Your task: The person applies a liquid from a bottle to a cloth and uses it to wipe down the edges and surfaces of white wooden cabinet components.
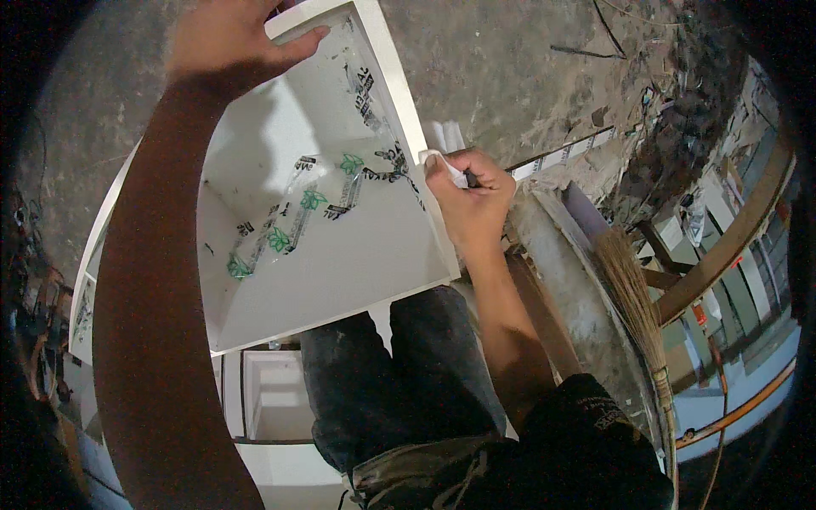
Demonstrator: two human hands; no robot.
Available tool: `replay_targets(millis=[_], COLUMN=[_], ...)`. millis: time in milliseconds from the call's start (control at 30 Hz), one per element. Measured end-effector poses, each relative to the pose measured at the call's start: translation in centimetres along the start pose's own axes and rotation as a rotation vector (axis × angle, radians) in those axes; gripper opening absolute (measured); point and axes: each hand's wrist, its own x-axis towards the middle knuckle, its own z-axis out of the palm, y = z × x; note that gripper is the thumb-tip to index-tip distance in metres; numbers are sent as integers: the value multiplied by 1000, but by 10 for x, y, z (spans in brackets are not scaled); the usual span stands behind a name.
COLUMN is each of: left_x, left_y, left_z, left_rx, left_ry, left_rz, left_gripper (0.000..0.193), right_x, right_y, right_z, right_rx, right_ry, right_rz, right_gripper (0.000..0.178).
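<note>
The left hand [225, 38], at the upper left of the frame, is clamped over the top corner of a white cabinet panel [340, 255], thumb laid along its edge. The right hand [472, 204], at centre frame, is closed on 2 things at once: a strip of peeled white film [438, 160] pinched at the panel's right edge, and a small dark tool [470, 178] whose kind cannot be told.

The panel is held tilted above the person's dark trousers [408, 382], occupying the centre and left of the frame. Clear protective film [314, 204] with green and black printing is seen across its inner face.

The step in hand is judged to be the stripping of film from the right edge while the panel is steadied. The next move is judged to call for a steady pull along the edge, with the left-hand grip kept firm so that the panel is not twisted.

A straw broom [633, 297] is noted leaning at the right of the frame, against a dusty board [561, 255]. A rough concrete floor [510, 68] is seen along the top.
</note>
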Motion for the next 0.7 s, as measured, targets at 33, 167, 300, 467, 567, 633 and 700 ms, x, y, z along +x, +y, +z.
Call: replay_targets(millis=[33, 167, 300, 467, 567, 633, 700], left_x=[3, 3, 4, 3, 1, 1, 1], left_y=[2, -1, 0, 3, 1, 0, -3], left_z=[2, 1, 3, 1, -3, -1, 1], left_rx=[-28, -30, 33, -6, -18, -30, -40], left_ry=[8, 48, 117, 37, 37, 60, 98], left_rz=[6, 60, 96, 26, 18, 53, 92], left_gripper=[46, 44, 43, 41, 41, 42, 42], right_x=[1, 48, 81, 57, 6, -5, -2], right_y=[1, -39, -60, -33, 1, 2, 0], right_z=[1, 28, 44, 28, -4, -6, -2], right_rx=[-2, 59, 171, -35, -69, 26, 81], right_ry=[13, 3, -14, -44, -69, -37, -32], right_rz=[6, 63, 40, 25, -43, 2, 32], right_gripper=[18, 21, 23, 20, 14, 14, 14])
